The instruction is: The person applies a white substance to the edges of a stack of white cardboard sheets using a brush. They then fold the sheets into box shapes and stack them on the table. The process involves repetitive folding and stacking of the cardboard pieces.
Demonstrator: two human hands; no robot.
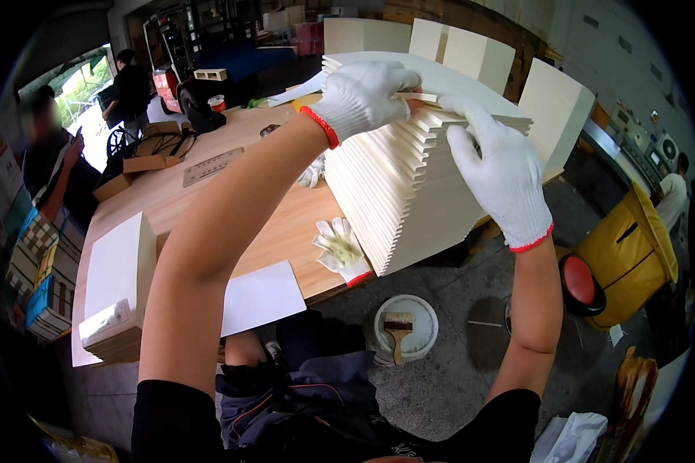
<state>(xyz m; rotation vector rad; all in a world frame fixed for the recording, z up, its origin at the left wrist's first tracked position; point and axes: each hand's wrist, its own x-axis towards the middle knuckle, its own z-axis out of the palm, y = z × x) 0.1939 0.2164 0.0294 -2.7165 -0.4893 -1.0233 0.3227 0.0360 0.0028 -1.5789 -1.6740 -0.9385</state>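
Head | cream sheet stack (386, 181): upper edge under left hand (367, 96) and right hand (498, 166) | hands half-curled, cannot tell grip

The left hand (363, 92), in a white knit glove, curls its fingers inward toward the right hand, back turned up; whether they close on anything is hard to tell. Behind its red cuff (320, 127), the bare left forearm (243, 189) slants back and outward to a bent elbow and black sleeve (176, 423). Just beside the left fingertips, the right hand (506, 174), gloved alike, reaches inward with its index finger extended and thumb apart. Behind that wrist, the right forearm (537, 293) drops steeply to its elbow.
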